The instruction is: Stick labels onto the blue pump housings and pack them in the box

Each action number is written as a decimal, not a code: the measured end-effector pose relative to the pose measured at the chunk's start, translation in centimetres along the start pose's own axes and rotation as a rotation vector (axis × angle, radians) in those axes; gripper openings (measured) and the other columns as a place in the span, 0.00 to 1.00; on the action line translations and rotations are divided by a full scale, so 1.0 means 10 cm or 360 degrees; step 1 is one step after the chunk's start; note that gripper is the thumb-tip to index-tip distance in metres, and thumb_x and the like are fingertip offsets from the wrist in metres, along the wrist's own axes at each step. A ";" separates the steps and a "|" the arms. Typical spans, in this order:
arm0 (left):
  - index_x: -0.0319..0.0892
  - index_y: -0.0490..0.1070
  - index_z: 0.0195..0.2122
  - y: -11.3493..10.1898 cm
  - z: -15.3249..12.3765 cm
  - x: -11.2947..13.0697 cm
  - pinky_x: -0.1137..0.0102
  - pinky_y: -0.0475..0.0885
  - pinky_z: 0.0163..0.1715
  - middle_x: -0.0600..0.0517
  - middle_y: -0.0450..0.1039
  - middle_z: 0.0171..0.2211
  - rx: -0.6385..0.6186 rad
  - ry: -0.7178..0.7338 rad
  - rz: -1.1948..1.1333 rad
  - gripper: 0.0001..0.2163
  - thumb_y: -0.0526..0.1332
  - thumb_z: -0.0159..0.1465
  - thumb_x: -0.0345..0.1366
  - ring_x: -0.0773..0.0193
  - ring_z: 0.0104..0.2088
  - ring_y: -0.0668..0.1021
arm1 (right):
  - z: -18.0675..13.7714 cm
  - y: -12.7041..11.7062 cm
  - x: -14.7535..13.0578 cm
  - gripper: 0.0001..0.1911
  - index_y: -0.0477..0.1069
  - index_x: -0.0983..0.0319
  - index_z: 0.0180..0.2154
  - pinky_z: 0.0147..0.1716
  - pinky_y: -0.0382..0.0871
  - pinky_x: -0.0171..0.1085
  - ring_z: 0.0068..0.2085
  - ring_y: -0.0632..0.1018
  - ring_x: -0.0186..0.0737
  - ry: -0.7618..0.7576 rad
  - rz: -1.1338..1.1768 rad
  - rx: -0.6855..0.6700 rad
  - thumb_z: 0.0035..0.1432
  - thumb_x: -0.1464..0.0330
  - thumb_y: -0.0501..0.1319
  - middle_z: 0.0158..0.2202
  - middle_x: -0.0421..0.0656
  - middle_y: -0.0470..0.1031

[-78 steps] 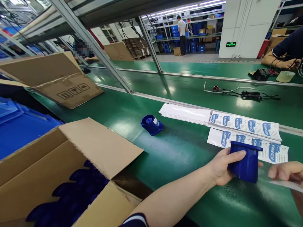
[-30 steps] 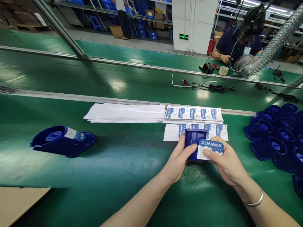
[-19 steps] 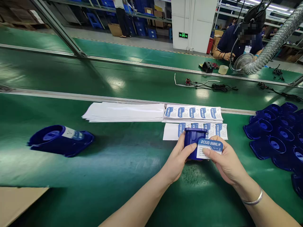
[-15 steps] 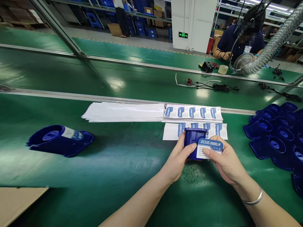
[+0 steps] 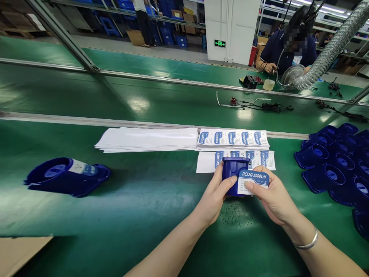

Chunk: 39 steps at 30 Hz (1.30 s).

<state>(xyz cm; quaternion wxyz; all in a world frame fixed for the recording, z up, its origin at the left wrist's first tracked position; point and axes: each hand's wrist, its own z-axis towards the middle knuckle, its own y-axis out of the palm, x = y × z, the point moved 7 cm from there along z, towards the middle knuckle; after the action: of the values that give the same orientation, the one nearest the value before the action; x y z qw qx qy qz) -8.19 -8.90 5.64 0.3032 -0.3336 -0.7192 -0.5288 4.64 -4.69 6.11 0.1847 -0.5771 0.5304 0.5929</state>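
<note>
My left hand (image 5: 215, 196) grips a dark blue plastic housing (image 5: 232, 171) just above the green belt (image 5: 138, 207). My right hand (image 5: 273, 198) pinches a blue-and-white label (image 5: 253, 181) reading DCS2Q-5000L/H against the housing's side. Behind the hands lie two label sheets (image 5: 233, 138) and a stack of blank white backing sheets (image 5: 150, 138). A labelled blue housing (image 5: 66, 177) lies on its side at the left.
Several unlabelled blue housings (image 5: 334, 161) crowd the right edge. A cardboard corner (image 5: 20, 256) shows at the bottom left. Cables (image 5: 259, 104) lie on the far belt, where another person (image 5: 288, 46) works beside a flexible metal duct (image 5: 328, 50).
Earlier my left hand held the housing alone by an open carton; then both hands came together with the label on it. Over the last second the hands hardly moved.
</note>
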 end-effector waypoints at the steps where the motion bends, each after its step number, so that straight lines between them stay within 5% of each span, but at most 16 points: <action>1: 0.48 0.51 0.72 0.00 0.00 0.00 0.58 0.63 0.64 0.47 0.63 0.68 0.0002 0.0001 -0.0004 0.38 0.67 0.63 0.41 0.45 0.66 0.64 | 0.00 0.00 0.00 0.17 0.72 0.61 0.35 0.41 0.71 0.30 0.36 0.75 0.30 -0.0002 -0.0006 -0.0002 0.48 0.67 0.77 0.34 0.36 0.77; 39: 0.52 0.52 0.71 0.02 -0.03 0.01 0.55 0.63 0.64 0.49 0.62 0.68 0.0040 0.0036 0.0075 0.36 0.65 0.63 0.43 0.44 0.68 0.62 | -0.01 0.04 -0.01 0.16 0.71 0.60 0.34 0.39 0.69 0.33 0.34 0.73 0.31 0.0010 0.0021 -0.0008 0.49 0.66 0.76 0.31 0.36 0.75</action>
<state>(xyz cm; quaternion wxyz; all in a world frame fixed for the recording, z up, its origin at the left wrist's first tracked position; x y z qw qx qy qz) -8.08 -9.10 5.91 0.3278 -0.3407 -0.7143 -0.5161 4.40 -4.88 6.42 0.1774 -0.5760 0.5333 0.5937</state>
